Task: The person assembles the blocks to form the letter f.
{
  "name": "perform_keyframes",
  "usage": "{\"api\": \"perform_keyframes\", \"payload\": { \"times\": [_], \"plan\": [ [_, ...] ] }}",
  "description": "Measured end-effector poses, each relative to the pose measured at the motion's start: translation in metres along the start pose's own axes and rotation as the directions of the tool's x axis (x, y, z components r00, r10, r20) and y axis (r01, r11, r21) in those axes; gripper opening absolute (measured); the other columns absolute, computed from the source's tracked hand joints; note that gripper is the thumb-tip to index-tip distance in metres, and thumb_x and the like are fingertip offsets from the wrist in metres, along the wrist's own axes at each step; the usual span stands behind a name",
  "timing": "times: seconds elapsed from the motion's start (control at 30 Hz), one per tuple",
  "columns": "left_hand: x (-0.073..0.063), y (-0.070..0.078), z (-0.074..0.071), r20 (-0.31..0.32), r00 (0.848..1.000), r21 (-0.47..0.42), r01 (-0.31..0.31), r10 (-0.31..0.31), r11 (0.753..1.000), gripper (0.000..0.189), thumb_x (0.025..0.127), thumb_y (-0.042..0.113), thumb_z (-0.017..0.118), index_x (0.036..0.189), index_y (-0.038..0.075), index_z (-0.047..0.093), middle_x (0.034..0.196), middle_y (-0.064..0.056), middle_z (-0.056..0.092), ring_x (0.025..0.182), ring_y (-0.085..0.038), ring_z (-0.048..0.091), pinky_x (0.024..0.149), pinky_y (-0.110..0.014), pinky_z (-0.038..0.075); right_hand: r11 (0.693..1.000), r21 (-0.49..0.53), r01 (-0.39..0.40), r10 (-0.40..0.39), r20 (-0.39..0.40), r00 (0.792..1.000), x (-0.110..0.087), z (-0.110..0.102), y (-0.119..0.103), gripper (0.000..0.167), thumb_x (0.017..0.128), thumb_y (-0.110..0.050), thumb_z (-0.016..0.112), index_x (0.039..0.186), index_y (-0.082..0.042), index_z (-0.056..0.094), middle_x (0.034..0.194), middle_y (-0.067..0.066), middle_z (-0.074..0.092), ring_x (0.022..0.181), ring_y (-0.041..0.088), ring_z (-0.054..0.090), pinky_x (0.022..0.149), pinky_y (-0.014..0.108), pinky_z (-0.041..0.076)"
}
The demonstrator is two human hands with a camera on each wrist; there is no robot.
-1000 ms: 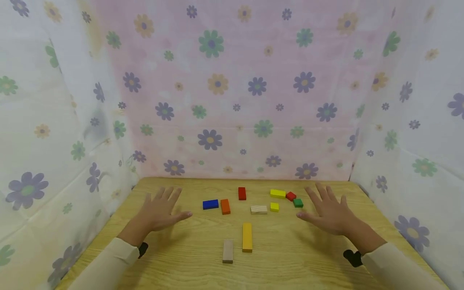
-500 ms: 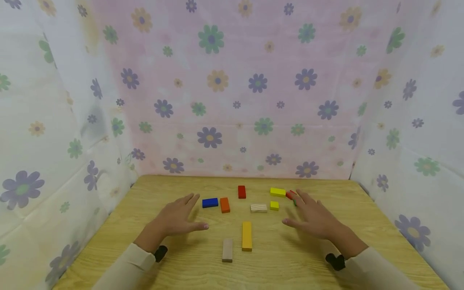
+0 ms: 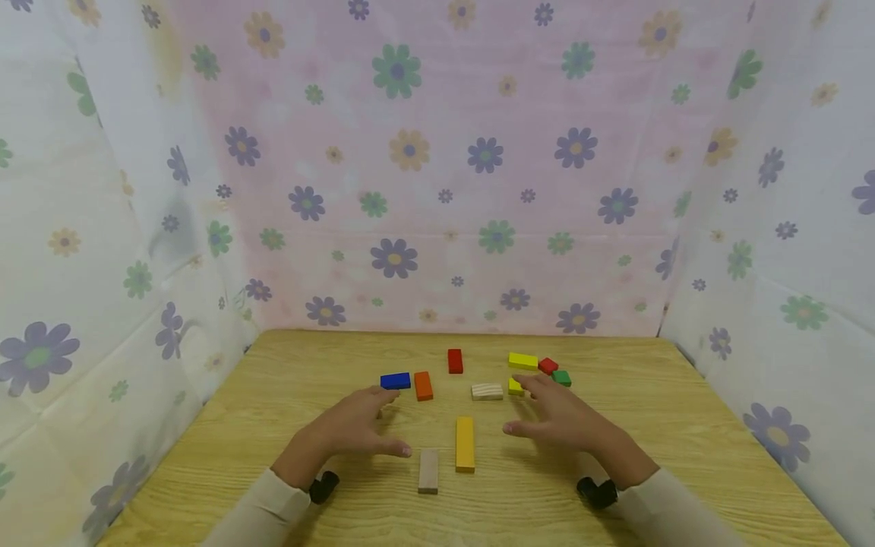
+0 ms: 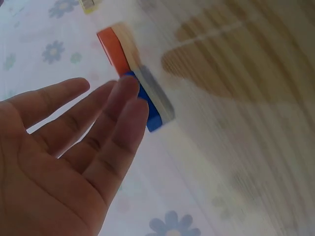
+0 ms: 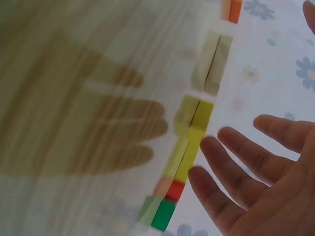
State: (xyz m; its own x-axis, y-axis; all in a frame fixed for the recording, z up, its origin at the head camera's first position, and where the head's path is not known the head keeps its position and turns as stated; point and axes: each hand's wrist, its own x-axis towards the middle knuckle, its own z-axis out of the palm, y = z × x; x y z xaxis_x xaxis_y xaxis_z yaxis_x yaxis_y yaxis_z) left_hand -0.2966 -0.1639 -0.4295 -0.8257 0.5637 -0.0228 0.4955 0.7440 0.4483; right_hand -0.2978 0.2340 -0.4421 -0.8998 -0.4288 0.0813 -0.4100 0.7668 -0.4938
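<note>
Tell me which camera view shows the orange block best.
The head view: the orange block shows whole there, with nothing in front of it. The left wrist view shows it from a low angle, near the blue block; the right wrist view catches only part of it, cut off by the top edge.

On the bench [image 3: 369,520] lie 10 blocks [image 3: 455,362]. The front-left block [image 3: 428,472] is foremost, the front-right block [image 3: 465,445] just right and slightly behind it. Farther back, left to right, come the leftmost block [image 3: 395,381], its right-hand neighbour [image 3: 424,386], the centre block [image 3: 487,392] and the inner-right block [image 3: 513,389]. Behind these lie the rear-middle block [image 3: 455,361] and, right of it, the rear-right block [image 3: 522,361]; just right of that, the corner block [image 3: 548,366], with the far-right block [image 3: 561,378] before it. The left hand [image 3: 346,425] is before the leftmost block, the right hand [image 3: 566,418] before the inner-right block.
</note>
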Motion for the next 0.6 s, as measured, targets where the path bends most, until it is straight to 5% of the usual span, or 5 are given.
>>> {"api": "perform_keyframes", "payload": {
  "times": [0.1, 0.3, 0.6],
  "plan": [
    [0.002, 0.001, 0.005, 0.016, 0.999, -0.022, -0.042, 0.042, 0.999, 0.104, 0.08, 0.069, 0.078, 0.155, 0.004, 0.047, 0.151, -0.013, 0.054, 0.115, -0.026, 0.067, 0.101, -0.049, 0.053, 0.999, 0.043, 0.0, -0.001, 0.036, 0.999, 0.003, 0.002, -0.008, 0.095, 0.09, -0.063, 0.072, 0.161, -0.011, 0.037, 0.153, 0.015, 0.049, 0.13, 0.034, 0.057, 0.103, 0.058, 0.049],
    [0.003, 0.008, 0.014, 0.05, 0.993, -0.104, -0.103, 0.109, 0.989, 0.103, 0.075, 0.063, 0.086, 0.15, 0.002, 0.052, 0.132, -0.011, 0.065, 0.086, -0.01, 0.064, 0.078, -0.028, 0.055, 0.995, 0.099, -0.022, 0.011, 0.108, 0.994, 0.007, 0.009, -0.017, 0.096, 0.087, -0.057, 0.078, 0.159, -0.007, 0.039, 0.137, 0.012, 0.062, 0.121, 0.029, 0.062, 0.1, 0.054, 0.052],
    [0.002, 0.016, 0.018, 0.073, 0.987, -0.105, -0.133, 0.141, 0.986, 0.099, 0.071, 0.055, 0.092, 0.146, 0.002, 0.057, 0.115, -0.003, 0.067, 0.077, -0.004, 0.06, 0.074, -0.022, 0.053, 0.995, 0.096, 0.029, -0.043, 0.154, 0.987, 0.018, 0.023, -0.027, 0.094, 0.082, -0.059, 0.082, 0.154, -0.01, 0.048, 0.126, 0.002, 0.065, 0.113, 0.018, 0.061, 0.096, 0.047, 0.053]
  ]
}}
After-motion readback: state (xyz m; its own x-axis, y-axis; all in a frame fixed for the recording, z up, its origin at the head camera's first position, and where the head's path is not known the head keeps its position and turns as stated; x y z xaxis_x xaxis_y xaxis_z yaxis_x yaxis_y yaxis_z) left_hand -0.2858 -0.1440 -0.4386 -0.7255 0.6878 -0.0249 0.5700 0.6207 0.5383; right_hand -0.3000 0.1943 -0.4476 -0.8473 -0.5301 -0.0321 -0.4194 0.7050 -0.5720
